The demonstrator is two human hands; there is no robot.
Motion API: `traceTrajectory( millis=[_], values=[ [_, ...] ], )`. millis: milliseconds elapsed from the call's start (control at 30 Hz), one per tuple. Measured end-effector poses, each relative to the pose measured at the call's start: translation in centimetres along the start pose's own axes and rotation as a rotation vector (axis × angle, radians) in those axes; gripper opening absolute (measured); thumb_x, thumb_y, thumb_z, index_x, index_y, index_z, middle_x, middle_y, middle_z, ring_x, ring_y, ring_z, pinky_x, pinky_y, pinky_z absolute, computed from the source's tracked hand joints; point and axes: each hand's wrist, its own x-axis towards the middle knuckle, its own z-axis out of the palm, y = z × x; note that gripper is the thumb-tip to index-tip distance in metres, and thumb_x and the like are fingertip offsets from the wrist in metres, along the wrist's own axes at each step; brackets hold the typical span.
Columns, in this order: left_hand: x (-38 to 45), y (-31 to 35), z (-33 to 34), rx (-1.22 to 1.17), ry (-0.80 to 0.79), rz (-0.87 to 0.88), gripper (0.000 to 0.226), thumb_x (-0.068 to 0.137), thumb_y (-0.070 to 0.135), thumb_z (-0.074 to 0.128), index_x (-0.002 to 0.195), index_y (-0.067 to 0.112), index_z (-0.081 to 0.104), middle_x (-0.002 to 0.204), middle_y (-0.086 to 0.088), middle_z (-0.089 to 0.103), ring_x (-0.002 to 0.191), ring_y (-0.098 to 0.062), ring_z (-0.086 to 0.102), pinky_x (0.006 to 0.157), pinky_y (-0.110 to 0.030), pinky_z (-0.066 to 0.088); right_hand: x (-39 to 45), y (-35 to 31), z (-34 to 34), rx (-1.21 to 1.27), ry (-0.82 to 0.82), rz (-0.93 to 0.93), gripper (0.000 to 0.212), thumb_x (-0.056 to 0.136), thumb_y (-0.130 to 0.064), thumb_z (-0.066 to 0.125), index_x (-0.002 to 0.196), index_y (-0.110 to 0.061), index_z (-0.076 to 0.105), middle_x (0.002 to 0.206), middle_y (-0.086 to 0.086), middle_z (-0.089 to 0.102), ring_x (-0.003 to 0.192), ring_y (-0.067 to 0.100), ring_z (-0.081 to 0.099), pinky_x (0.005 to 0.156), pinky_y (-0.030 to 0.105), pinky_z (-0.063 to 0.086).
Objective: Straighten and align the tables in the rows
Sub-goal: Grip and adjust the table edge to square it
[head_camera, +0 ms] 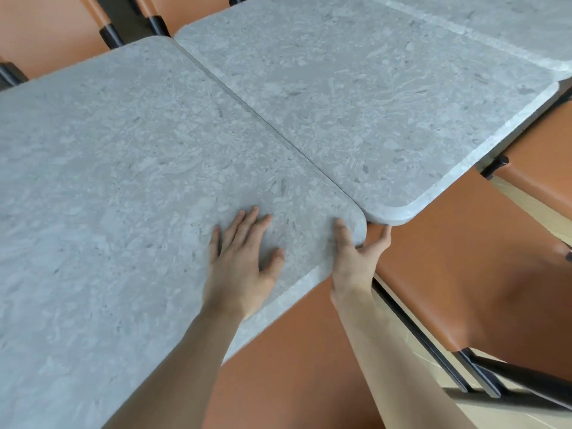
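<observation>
Two grey stone-patterned square tables stand side by side, their edges touching along a diagonal seam. The near table (108, 187) fills the left; the second table (356, 97) lies to the right and beyond it. Their near corners are slightly offset, the second table's corner sitting a bit farther right. My left hand (244, 261) lies flat on the near table's top, fingers spread, close to its rounded corner. My right hand (356, 258) grips that same corner, thumb on top and fingers under the edge. A third table (510, 23) adjoins at the top right.
Orange-brown padded chairs with black frames surround the tables: one seat (448, 274) under the corner at the right, another (541, 168) farther right, chair backs (46, 32) at the top left. Pale floor (510, 416) shows at the lower right.
</observation>
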Motion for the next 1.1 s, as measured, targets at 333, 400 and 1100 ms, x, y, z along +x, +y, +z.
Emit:
traceTrajectory(
  millis=[333, 400, 1100],
  values=[
    [-16.5, 3.1, 0.3, -0.616, 0.506, -0.382, 0.017, 0.087, 0.011, 0.054, 0.087, 0.022, 0.068, 0.105, 0.011, 0.066, 0.102, -0.004, 0.062, 0.075, -0.008, 0.041, -1.7, -3.1, -0.4, 0.042, -0.305, 0.397, 0.042, 0.085, -0.032, 0.079, 0.123, -0.018, 0.065, 0.111, -0.001, 0.077, 0.103, 0.02, 0.074, 0.088, 0.038, 0.06],
    [-20.2, 3.7, 1.3, -0.801, 0.518, -0.595, 0.014, 0.08, 0.019, 0.058, 0.084, 0.023, 0.07, 0.094, 0.012, 0.071, 0.092, -0.005, 0.067, 0.073, -0.016, 0.047, -1.9, -3.4, -0.5, 0.064, -0.386, 0.451, 0.038, 0.09, -0.037, 0.073, 0.122, -0.02, 0.065, 0.112, -0.001, 0.077, 0.105, 0.019, 0.073, 0.094, 0.04, 0.058],
    [-16.9, -2.9, -1.5, -2.123, 1.009, -0.99, 0.036, 0.087, 0.028, 0.078, 0.121, 0.02, 0.07, 0.111, 0.001, 0.077, 0.099, -0.017, 0.075, 0.085, -0.037, 0.061, -0.8, -4.2, -2.8, 0.174, -0.603, 0.569, 0.032, 0.094, -0.019, 0.069, 0.125, -0.012, 0.064, 0.117, 0.009, 0.075, 0.107, 0.028, 0.072, 0.105, 0.047, 0.051]
  ],
)
